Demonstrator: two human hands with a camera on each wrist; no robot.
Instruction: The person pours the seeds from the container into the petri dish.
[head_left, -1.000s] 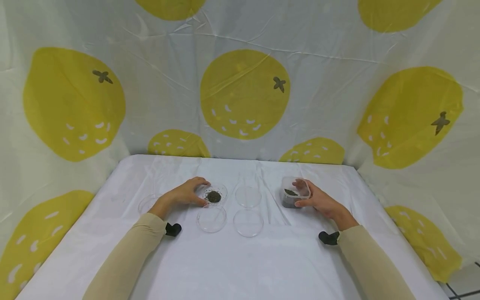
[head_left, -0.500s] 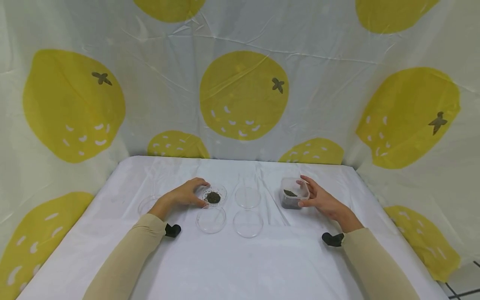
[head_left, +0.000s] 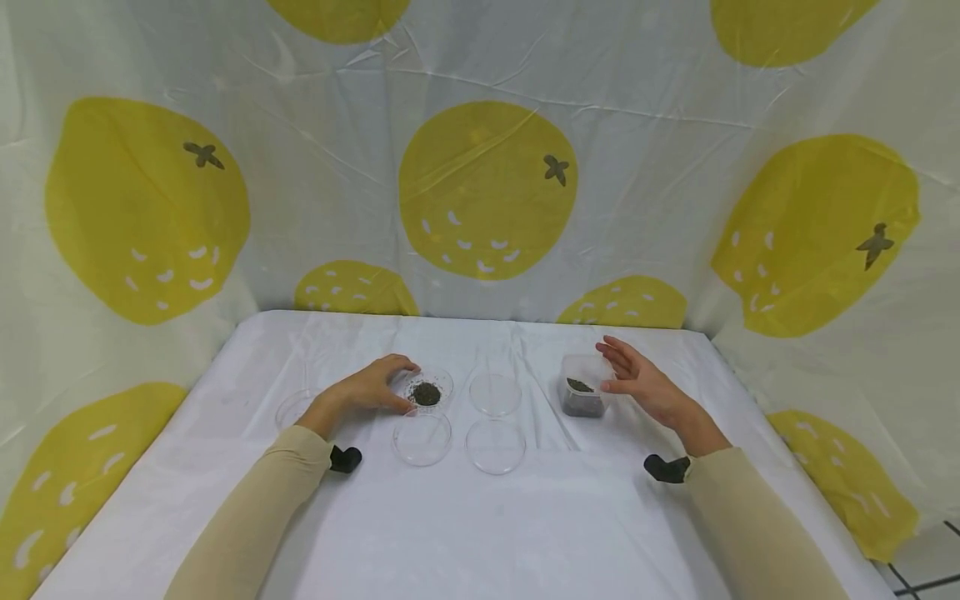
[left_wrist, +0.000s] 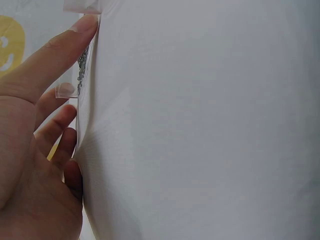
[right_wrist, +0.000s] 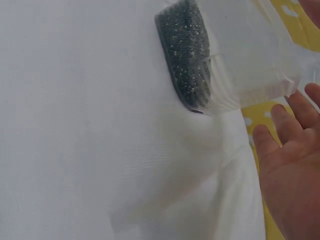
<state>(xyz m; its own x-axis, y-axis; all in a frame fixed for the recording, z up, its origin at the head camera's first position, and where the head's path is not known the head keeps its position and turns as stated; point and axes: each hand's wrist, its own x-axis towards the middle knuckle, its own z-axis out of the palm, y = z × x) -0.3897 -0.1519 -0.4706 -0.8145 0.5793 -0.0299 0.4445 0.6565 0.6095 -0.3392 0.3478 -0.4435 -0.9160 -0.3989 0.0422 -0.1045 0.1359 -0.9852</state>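
My left hand (head_left: 367, 387) holds a clear petri dish (head_left: 447, 382) between thumb and forefinger, on the left of the table's middle. A small heap of dark green-brown granules (head_left: 426, 394) lies in the dish, with crumbs scattered around it. In the left wrist view the thumb touches one side of the dish (left_wrist: 66, 90) and the forefinger the other. My right hand (head_left: 645, 390), fingers extended, is at the upper right side of a clear square plastic tub (head_left: 572, 367), partly filled with the same dark granules. In the right wrist view its fingers (right_wrist: 285, 122) appear just off the tub's rim.
Clear round dish pieces lie flat nearby: one (head_left: 422, 440) just in front of the held dish, one (head_left: 497, 447) beside it, another (head_left: 495, 395) behind that. A further one (head_left: 292, 408) is partly hidden by my left wrist. A lemon-print cloth (head_left: 487, 192) hangs behind the table.
My right hand has let go of the tub, its fingers straightening and lifting up and to the right. The tub stays in place. The left hand and its petri dish have not moved.
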